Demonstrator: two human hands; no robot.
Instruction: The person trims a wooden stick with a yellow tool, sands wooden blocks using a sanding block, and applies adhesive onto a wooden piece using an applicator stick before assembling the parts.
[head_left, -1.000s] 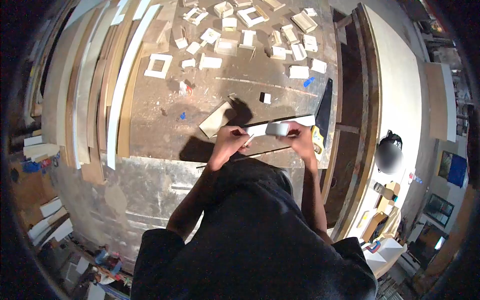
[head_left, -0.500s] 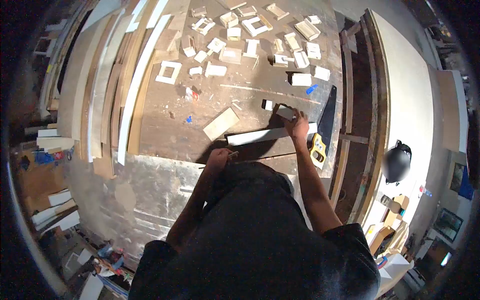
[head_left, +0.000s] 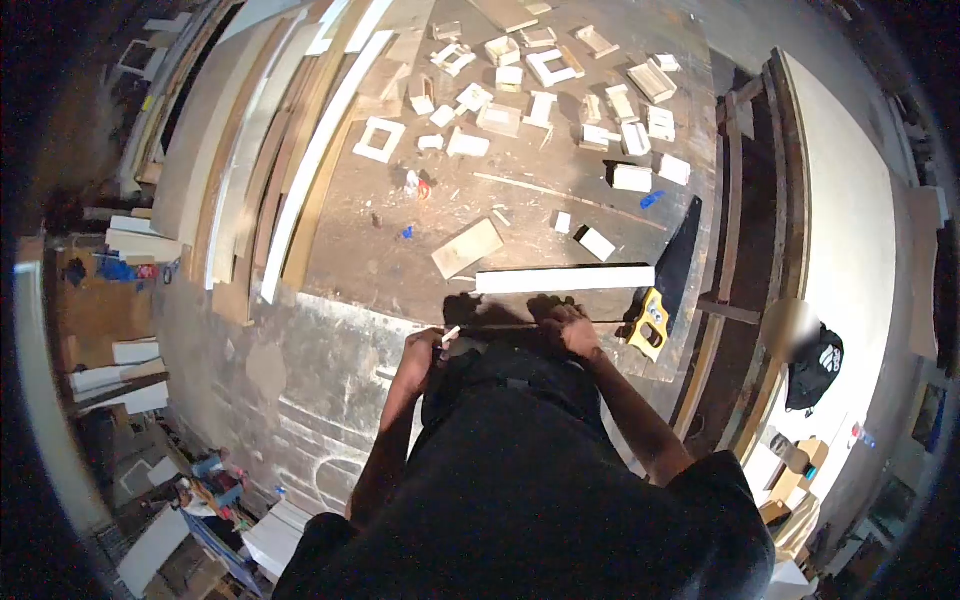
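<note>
My left hand (head_left: pixel 421 350) is closed at the bench's front edge, close to my body, on a small light wood stick (head_left: pixel 451 333) whose end sticks out past the fingers. My right hand (head_left: pixel 573 331) is over the same edge to the right, with fingers loosely apart and nothing visible in them; shadow covers part of the fingertips. Beyond the hands lies a long white-faced wood strip (head_left: pixel 565 279). Past it are a small wood block (head_left: pixel 595 243), a smaller white block (head_left: pixel 563 222) and a flat wood piece (head_left: pixel 468 248). A handsaw with a yellow handle (head_left: pixel 650 325) rests right of my right hand.
Several small wooden frames and boxes (head_left: pixel 498 118) are spread over the far part of the workbench (head_left: pixel 350 230). Long boards (head_left: pixel 325 165) lie along its left side. On the right, a pale panel (head_left: pixel 850 210) carries a black bag (head_left: pixel 815 370).
My right hand has let go of the small wood block and drawn back toward my body. The block now lies free on the bench. The view has shifted, while my left hand keeps the stick.
</note>
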